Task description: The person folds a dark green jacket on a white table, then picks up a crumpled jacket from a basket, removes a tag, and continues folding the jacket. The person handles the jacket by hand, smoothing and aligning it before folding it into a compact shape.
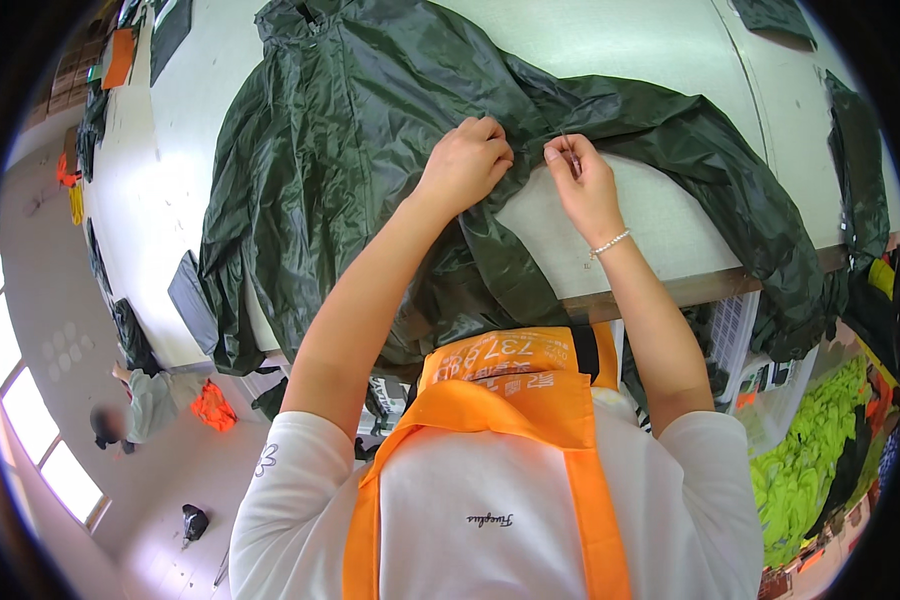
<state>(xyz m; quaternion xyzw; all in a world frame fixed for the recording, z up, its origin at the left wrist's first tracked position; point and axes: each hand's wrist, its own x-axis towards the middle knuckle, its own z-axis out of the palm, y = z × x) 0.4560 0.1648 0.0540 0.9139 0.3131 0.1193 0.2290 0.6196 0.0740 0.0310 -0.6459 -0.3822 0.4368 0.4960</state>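
Observation:
A dark green, shiny jacket (320, 160) lies spread on the pale table (660, 215), its collar at the far side and one sleeve (710, 150) stretched out to the right. My left hand (468, 165) is closed on the jacket's fabric near where that sleeve meets the body. Just right of it, my right hand (585, 185) has thumb and fingers drawn together in a pinch beside the sleeve's edge. Something small and dark shows inside its fingers, too hidden to name. A beaded bracelet (610, 242) circles my right wrist.
More dark green garments lie along the table's left side and at the right (858, 165). Under the table's front edge stands a white plastic crate (735, 325). Bright yellow-green garments (810, 450) are heaped at lower right. A person (150, 408) is far left.

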